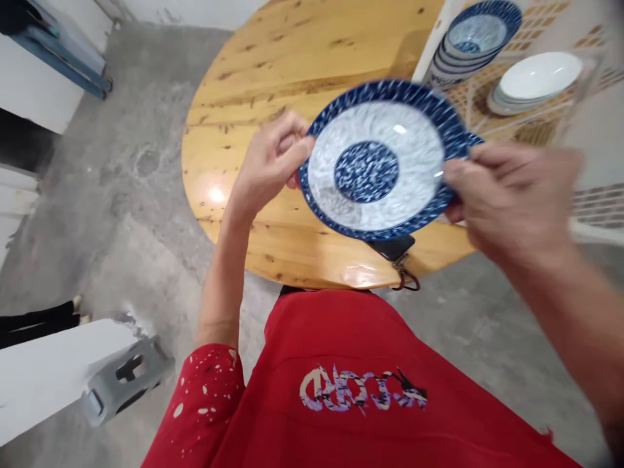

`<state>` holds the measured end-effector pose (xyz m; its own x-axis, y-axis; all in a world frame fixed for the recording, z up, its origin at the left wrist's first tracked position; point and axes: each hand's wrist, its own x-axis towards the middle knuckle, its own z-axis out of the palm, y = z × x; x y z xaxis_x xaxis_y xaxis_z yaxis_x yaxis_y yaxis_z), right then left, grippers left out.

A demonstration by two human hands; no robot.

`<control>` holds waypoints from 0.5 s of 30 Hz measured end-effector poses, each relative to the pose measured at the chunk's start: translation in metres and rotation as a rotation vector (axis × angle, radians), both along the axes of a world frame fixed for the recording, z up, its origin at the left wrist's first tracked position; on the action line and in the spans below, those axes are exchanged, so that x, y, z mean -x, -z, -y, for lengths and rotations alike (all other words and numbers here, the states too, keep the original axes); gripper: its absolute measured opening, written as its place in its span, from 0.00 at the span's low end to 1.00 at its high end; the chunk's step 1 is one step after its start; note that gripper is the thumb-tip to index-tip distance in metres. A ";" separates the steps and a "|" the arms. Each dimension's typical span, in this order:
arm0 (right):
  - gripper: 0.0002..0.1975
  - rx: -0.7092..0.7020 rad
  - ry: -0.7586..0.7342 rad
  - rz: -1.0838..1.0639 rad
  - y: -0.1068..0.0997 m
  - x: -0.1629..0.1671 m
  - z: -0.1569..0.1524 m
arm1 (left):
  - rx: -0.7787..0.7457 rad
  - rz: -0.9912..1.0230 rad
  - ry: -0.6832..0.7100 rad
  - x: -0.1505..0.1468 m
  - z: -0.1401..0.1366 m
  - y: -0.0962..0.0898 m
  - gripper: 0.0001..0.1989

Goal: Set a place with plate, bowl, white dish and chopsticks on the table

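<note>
**Two hands hold a blue and white plate over the table**

The left hand (pixel 273 162) grips the left rim of the plate (pixel 380 159), with fingers curled around the edge. The right hand (pixel 511 195) pinches the right rim, thumb on top. Both hands are closed on the plate.

The plate hangs in the air above the near edge of the round wooden table (pixel 273 71). Its face tilts up toward the person. It is round, so it has no long side.

It looks hard, smooth and shiny, so it may slip, and it would likely break if dropped. The rim on two sides looks like the safest place to hold.

A small dark thing with a ring (pixel 397 257) lies at the near edge. At the far right edge, a rack (pixel 470 97) holds stacked blue bowls (pixel 475 36) and white plates (pixel 536 78).
</note>
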<state>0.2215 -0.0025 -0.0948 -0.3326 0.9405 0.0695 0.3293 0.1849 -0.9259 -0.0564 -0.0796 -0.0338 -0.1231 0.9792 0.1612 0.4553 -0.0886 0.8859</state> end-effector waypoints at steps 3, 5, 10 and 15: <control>0.17 0.075 0.006 -0.027 0.029 0.053 0.048 | 0.160 0.073 -0.050 0.041 0.052 0.046 0.08; 0.16 0.154 0.012 -0.046 0.058 0.083 0.081 | 0.241 0.123 -0.046 0.065 0.085 0.076 0.13; 0.14 0.271 0.063 -0.016 0.124 0.140 0.154 | 0.365 0.247 -0.009 0.112 0.149 0.142 0.19; 0.14 0.321 0.096 0.102 0.156 0.184 0.190 | 0.330 0.180 -0.007 0.157 0.170 0.187 0.19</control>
<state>0.0378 -0.1925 -0.2509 -0.2315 0.9362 -0.2644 0.4253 -0.1470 -0.8930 -0.2132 -0.2499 -0.2207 -0.1272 0.9740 -0.1877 0.2889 0.2174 0.9323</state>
